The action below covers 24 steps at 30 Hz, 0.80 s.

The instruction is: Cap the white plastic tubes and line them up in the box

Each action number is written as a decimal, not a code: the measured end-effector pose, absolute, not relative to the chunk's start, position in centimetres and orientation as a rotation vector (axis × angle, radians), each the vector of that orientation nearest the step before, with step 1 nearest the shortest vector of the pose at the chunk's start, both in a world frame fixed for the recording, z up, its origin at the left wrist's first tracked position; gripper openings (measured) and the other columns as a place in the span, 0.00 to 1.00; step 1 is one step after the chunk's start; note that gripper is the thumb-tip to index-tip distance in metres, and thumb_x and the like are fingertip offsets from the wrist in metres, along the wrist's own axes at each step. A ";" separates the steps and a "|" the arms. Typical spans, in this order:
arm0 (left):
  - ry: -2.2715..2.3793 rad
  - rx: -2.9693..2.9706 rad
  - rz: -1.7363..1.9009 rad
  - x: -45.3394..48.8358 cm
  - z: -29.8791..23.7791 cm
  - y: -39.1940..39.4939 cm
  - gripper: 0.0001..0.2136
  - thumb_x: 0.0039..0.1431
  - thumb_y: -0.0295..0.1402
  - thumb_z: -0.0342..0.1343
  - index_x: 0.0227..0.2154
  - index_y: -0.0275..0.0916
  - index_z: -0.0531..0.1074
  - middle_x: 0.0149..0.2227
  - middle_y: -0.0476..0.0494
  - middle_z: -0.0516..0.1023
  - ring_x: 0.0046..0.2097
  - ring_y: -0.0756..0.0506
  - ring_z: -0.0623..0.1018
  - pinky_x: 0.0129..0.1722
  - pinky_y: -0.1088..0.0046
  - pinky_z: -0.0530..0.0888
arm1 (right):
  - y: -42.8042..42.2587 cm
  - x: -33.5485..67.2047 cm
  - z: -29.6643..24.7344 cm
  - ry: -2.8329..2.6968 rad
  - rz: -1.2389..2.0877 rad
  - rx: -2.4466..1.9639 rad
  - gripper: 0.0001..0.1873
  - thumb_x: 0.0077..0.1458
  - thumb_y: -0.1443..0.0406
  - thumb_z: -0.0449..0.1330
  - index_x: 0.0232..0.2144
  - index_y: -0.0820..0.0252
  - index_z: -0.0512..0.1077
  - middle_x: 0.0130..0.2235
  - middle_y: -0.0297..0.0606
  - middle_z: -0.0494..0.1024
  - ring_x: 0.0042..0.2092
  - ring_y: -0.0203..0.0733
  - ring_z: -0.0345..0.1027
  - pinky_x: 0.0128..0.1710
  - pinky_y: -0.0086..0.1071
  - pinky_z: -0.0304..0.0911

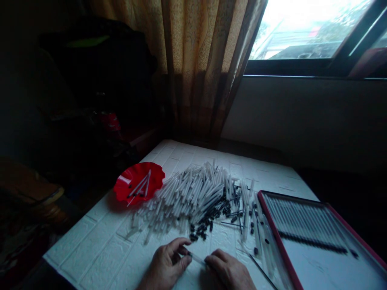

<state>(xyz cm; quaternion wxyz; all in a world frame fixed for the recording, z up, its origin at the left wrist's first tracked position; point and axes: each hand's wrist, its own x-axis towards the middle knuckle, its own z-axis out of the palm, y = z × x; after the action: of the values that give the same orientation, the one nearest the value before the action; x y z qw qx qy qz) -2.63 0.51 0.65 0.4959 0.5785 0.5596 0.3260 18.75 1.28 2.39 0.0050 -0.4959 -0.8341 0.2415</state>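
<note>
Both hands meet at the near edge of a white brick-patterned table (99, 245). My left hand (167, 262) and my right hand (228, 270) are closed, pinching the two ends of one clear pen barrel (197, 257) between them. Just beyond lies a big heap of clear pen barrels (187, 193), with small black caps (208, 221) and thin black refills (231, 224) scattered at its near side.
A red wavy-rimmed dish (127, 181) at the left holds a few pens. A red-framed tray (359, 257) at the right holds a row of assembled pens (305, 225). Behind the table hang a curtain (199, 60) and a window (314, 28); the left is dark clutter.
</note>
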 end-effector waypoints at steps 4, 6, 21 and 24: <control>1.398 1.436 0.731 -2.6 0.9 0.4 0.14 0.61 0.41 0.50 0.27 0.37 0.73 0.22 0.51 0.72 0.22 0.52 0.68 0.22 0.80 0.64 | 1.4 18.5 2.7 -2.613 0.794 -1.587 0.13 0.57 0.71 0.57 0.43 0.54 0.76 0.41 0.39 0.79 0.42 0.42 0.75 0.37 0.25 0.63; 1.400 1.430 0.731 -2.6 1.2 0.4 0.13 0.61 0.40 0.50 0.26 0.38 0.72 0.22 0.52 0.72 0.21 0.53 0.68 0.22 0.80 0.63 | 1.4 18.3 2.7 -2.622 0.791 -1.587 0.13 0.57 0.72 0.57 0.42 0.54 0.76 0.41 0.39 0.79 0.42 0.42 0.75 0.37 0.25 0.63; 1.386 1.498 0.853 -3.0 1.1 0.4 0.10 0.54 0.32 0.55 0.36 0.39 0.78 0.31 0.45 0.80 0.26 0.50 0.75 0.27 0.80 0.71 | 0.6 18.2 1.6 -2.589 0.542 -1.510 0.09 0.58 0.66 0.55 0.33 0.53 0.77 0.31 0.36 0.76 0.31 0.37 0.74 0.28 0.24 0.57; 1.391 1.502 0.805 -2.9 1.6 0.3 0.12 0.59 0.39 0.52 0.31 0.37 0.77 0.25 0.48 0.77 0.24 0.51 0.74 0.24 0.80 0.68 | 0.7 18.0 2.1 -2.595 0.571 -1.490 0.10 0.59 0.66 0.54 0.35 0.53 0.77 0.32 0.37 0.77 0.32 0.38 0.74 0.28 0.25 0.58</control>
<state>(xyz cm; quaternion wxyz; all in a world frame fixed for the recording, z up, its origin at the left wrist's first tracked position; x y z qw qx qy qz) -2.93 0.27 1.60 0.4536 0.6087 0.5634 0.3260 18.03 0.73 2.13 0.0474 -0.4885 -0.8509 0.1873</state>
